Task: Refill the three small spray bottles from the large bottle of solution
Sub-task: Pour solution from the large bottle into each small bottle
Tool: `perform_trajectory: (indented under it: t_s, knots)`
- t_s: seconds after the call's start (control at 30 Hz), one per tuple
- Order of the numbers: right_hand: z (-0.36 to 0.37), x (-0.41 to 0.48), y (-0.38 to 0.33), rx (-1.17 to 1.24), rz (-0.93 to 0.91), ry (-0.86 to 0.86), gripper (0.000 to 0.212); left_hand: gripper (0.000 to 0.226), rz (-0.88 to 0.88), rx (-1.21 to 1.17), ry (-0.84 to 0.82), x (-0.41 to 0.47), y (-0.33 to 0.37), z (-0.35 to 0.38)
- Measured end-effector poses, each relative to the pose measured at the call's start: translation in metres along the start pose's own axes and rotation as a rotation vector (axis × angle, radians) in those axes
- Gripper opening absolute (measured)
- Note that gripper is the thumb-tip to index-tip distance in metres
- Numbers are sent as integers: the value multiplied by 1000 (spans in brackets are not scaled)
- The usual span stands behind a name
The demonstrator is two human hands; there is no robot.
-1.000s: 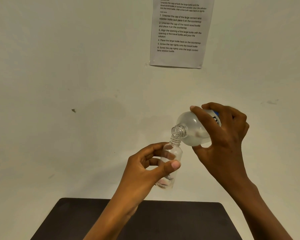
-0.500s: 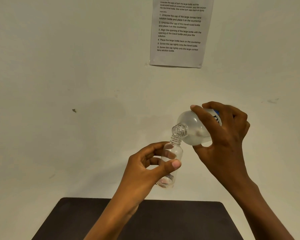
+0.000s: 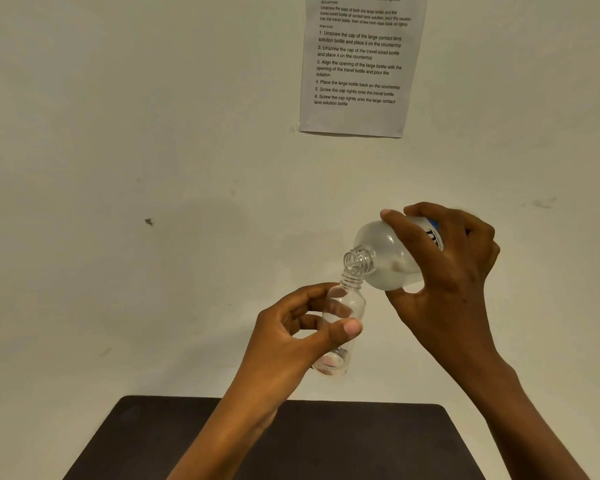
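Above the dark table (image 3: 361,441), the left hand (image 3: 291,341) pinches the small bottle (image 3: 343,327) upright so its mouth catches liquid; the right hand (image 3: 444,271) wraps the big bottle (image 3: 385,258), tipped just over that bottle's neck to pour

Small clear bottle (image 3: 352,303): uncapped, near upright, gripped in left hand (image 3: 291,337); a little liquid at its base. Large frosted bottle (image 3: 385,251): uncapped, tipped in right hand (image 3: 444,282), threaded mouth right at the small bottle's neck.
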State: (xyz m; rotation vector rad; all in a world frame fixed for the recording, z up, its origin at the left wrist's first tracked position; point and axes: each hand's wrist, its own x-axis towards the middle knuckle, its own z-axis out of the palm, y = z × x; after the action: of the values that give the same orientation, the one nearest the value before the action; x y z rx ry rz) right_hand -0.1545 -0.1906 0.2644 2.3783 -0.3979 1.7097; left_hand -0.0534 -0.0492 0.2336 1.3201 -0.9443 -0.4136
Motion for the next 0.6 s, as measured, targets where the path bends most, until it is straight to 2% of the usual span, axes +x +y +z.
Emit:
perform_trajectory:
  t_s: [0.13,0.27,0.37,0.6]
  knots:
    - [-1,1,0,-7,-4,2,71,37,6,4,-6,-1,0,-1]
    - [-2,1,0,-14,-10,-5,75,47,21,-2,-23,0,-2,-1]
    - [-2,2,-1,-14,-14,0,71,44,27,9,-26,1,-2,-1]
    - [-4,1,-2,-18,-9,-12,79,44,25,-5,-16,-1,-1,-1]
